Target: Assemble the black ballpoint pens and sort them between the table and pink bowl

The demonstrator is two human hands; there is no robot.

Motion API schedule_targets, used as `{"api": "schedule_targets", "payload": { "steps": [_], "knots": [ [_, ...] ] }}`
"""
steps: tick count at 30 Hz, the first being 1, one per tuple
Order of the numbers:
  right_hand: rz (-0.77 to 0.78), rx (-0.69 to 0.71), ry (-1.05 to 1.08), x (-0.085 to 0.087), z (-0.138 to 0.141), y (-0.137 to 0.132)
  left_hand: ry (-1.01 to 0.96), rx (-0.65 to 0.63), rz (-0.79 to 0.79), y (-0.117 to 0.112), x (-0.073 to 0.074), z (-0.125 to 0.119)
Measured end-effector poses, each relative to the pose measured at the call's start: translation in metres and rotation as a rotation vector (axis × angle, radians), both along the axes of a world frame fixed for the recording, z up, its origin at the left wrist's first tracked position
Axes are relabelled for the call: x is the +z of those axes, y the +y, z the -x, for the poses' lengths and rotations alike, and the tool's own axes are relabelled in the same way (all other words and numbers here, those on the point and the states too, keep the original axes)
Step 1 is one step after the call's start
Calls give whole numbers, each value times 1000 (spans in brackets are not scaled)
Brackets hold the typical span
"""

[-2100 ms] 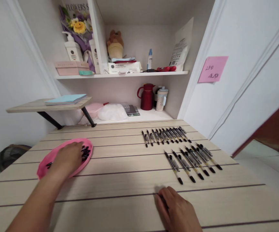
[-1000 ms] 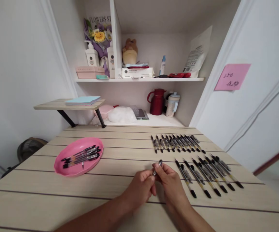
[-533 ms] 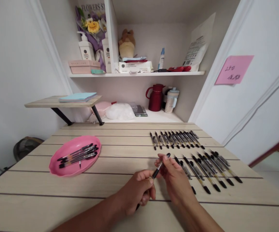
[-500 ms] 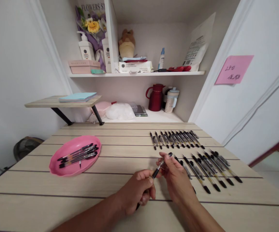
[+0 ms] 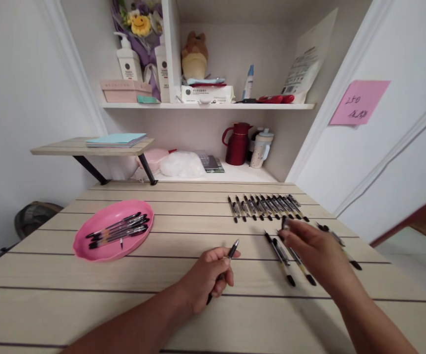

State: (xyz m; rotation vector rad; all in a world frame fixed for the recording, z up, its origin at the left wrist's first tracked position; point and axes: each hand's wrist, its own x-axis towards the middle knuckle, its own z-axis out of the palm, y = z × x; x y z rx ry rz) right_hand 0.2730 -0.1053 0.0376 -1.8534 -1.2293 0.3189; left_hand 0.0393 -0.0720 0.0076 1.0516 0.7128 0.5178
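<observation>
My left hand [image 5: 216,273] is closed around an uncapped pen [image 5: 232,249], its pointed tip facing up and away and its dark end showing below the fist. My right hand [image 5: 311,246] pinches a pen cap [image 5: 285,223] with a dark end. It hovers over the nearer row of pens and hides several of them. In that row, a pen [image 5: 285,268] with its cap lying alongside is on the left, and another pen [image 5: 350,255] shows past my right hand. Behind lies a farther row of pens and caps [image 5: 266,207].
A pink tray [image 5: 83,248] holding several pens stands on the left of the slatted wooden table [image 5: 124,285]. A small raised shelf [image 5: 61,146] with blue paper is behind it. A red jug [image 5: 237,145] and a cup [image 5: 261,150] stand at the back.
The cap has come off the pen in my left hand, baring its tip. My right hand has carried the cap right, over the nearer row. The view has shifted slightly.
</observation>
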Motion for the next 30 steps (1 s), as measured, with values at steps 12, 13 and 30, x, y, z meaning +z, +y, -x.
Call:
{"api": "schedule_targets", "payload": {
  "steps": [12, 13, 30],
  "knots": [
    [285, 146, -805, -44, 38, 11, 25, -20, -5, 0, 2, 0],
    [286, 140, -798, -44, 39, 12, 24, -24, -7, 0, 1, 0],
    [-12, 268, 608, -27, 76, -13, -15, -67, -112, -4, -1, -3]
  ]
}}
